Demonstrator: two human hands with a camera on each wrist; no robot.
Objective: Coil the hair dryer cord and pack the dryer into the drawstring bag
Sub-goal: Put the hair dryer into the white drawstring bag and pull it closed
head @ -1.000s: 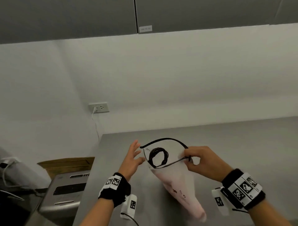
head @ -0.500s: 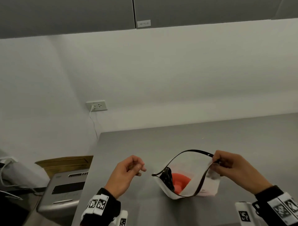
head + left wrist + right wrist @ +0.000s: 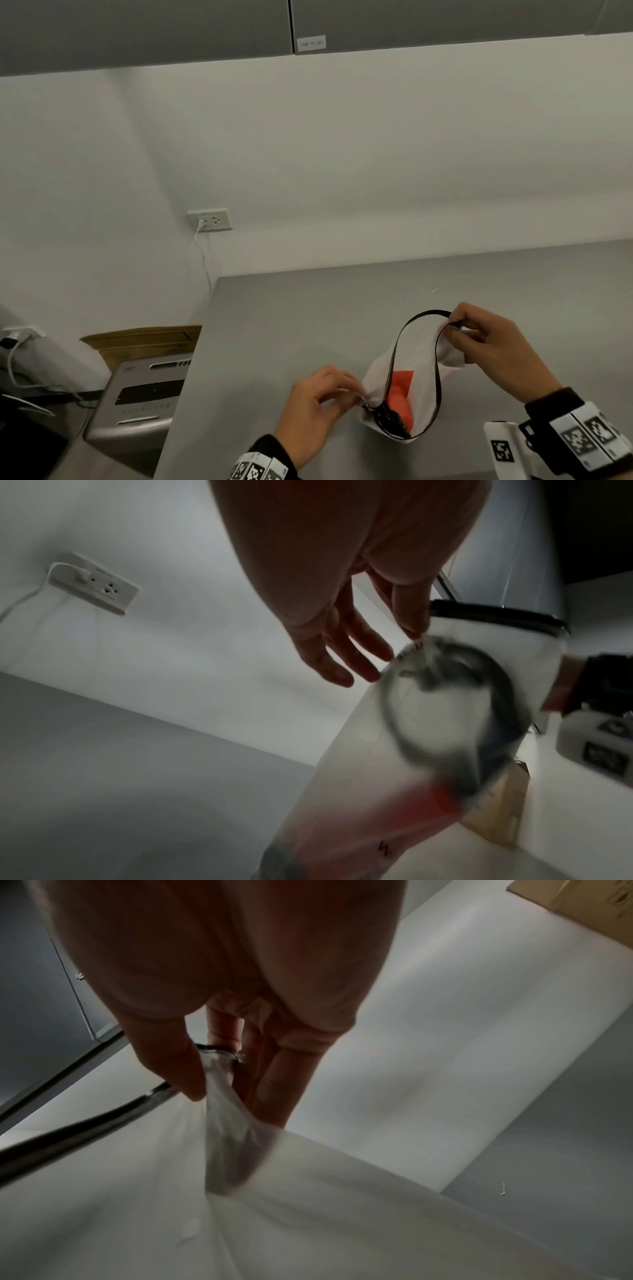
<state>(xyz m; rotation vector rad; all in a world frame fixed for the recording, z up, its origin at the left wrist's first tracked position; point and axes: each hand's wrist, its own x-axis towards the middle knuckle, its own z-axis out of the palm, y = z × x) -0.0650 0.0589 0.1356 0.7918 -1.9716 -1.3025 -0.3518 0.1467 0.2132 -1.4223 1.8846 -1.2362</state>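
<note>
Basically, dryer [image 3: 399,394] sits inside the bag [image 3: 376,377] on the counter [image 3: 308,325]. Right hand [image 3: 486,342] pinches the far rim, left hand [image 3: 318,401] pinches the near rim, apparently spreading the mouth before the drawstring gets cinched.

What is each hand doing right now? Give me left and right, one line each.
Left hand: pinches the near rim of the drawstring bag.
Right hand: pinches the bag's far rim.
</note>
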